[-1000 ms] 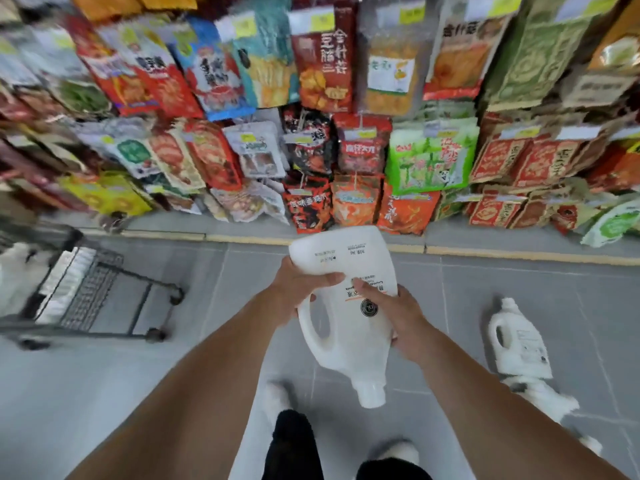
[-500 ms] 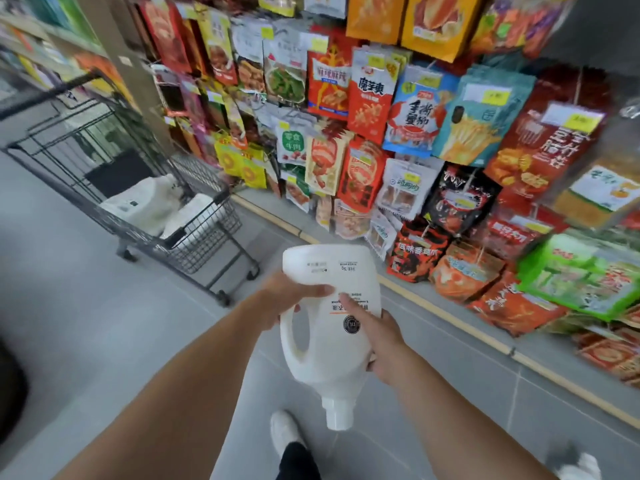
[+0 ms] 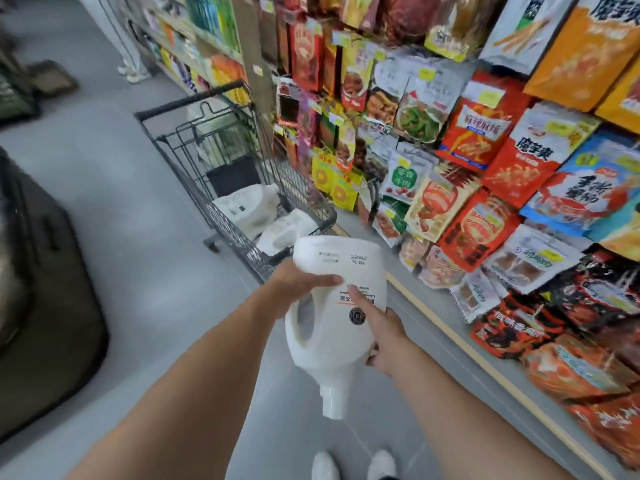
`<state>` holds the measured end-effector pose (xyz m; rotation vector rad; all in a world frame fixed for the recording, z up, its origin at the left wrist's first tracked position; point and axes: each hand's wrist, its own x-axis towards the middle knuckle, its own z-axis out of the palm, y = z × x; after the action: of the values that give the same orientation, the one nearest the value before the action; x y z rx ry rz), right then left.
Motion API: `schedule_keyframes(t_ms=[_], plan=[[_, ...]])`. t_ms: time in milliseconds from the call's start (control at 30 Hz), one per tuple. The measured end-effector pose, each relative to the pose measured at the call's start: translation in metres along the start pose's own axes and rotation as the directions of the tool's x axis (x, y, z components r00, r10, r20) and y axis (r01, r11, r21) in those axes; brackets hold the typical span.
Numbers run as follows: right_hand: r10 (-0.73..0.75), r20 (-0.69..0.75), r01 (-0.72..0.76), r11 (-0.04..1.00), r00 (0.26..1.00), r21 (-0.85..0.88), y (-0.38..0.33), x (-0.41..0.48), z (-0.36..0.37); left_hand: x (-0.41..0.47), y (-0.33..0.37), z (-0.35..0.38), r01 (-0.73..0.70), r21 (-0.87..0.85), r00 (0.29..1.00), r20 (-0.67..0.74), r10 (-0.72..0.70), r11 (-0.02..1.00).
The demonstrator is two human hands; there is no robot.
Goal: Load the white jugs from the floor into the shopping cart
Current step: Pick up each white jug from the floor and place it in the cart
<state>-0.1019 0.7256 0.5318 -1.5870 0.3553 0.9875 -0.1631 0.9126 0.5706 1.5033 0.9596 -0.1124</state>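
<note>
I hold a white jug (image 3: 330, 337) upside down in front of me, its cap pointing at the floor. My left hand (image 3: 298, 284) grips its upper left side near the base. My right hand (image 3: 379, 327) clasps its right side over the label. Just beyond the jug stands the dark wire shopping cart (image 3: 194, 157). Two white jugs (image 3: 249, 206) lie in the cart's basket.
A wall of hanging snack bags (image 3: 485, 168) runs along the right, above a low ledge with a yellow strip (image 3: 485, 362). A large dark object (image 3: 45, 306) stands at the left. Grey floor lies between. My white shoes (image 3: 353, 465) show at the bottom. Another person's legs (image 3: 128, 46) stand far down the aisle.
My view has swung left from the shelf toward the cart. The cart now sits much closer, straight ahead. The jugs on the floor have dropped out of view. Both hands keep hold of the jug.
</note>
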Motion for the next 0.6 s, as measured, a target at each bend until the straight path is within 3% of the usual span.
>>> schedule_keyframes(t_ms=[367,600], plan=[[0.016,0.115,-0.005,0.995,0.993,-0.099,-0.062,0.081,0.127,0.091,0.006,-0.112,0.007,-0.07,0.98,-0.197,-0.02,0.998],[0.028,0.133,-0.023,0.999,0.991,-0.042,-0.107,0.163,0.2,0.173,0.045,-0.169,0.059,-0.049,0.976,-0.208,-0.068,0.997]])
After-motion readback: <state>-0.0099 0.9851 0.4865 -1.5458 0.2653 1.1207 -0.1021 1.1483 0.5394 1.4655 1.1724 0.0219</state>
